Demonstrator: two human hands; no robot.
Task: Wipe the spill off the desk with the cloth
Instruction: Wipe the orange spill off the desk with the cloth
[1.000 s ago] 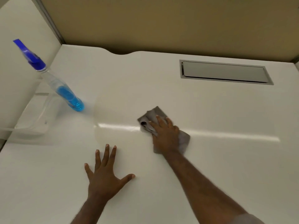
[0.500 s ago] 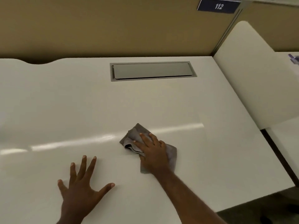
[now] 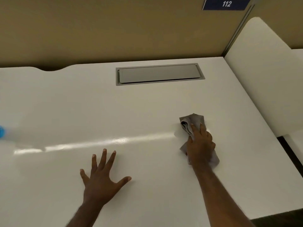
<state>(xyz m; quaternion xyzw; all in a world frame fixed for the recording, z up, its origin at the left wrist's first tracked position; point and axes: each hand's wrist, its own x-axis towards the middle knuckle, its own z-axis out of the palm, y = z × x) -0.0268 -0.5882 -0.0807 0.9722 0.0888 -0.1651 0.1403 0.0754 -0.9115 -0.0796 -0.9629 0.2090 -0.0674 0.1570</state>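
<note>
A crumpled grey cloth (image 3: 192,121) lies on the white desk (image 3: 82,112), right of centre. My right hand (image 3: 200,145) presses flat on top of it, fingers pointing away from me, covering most of its near half. My left hand (image 3: 102,181) rests palm down on the bare desk near the front, fingers spread, holding nothing. A glossy streak of light (image 3: 114,141) crosses the desk from the left toward the cloth. I cannot make out a distinct spill.
A grey cable-hatch lid (image 3: 159,73) is set into the desk at the back. A white divider panel (image 3: 255,76) stands along the right edge. A blurred blue bottle base (image 3: 1,131) shows at the far left. A tan wall with a "112" sign (image 3: 227,3) rises behind.
My right hand has slid the cloth to the right across the desk. The view swung right, then back a little, so the blue bottle shows again at the left edge. My left hand stays planted.
</note>
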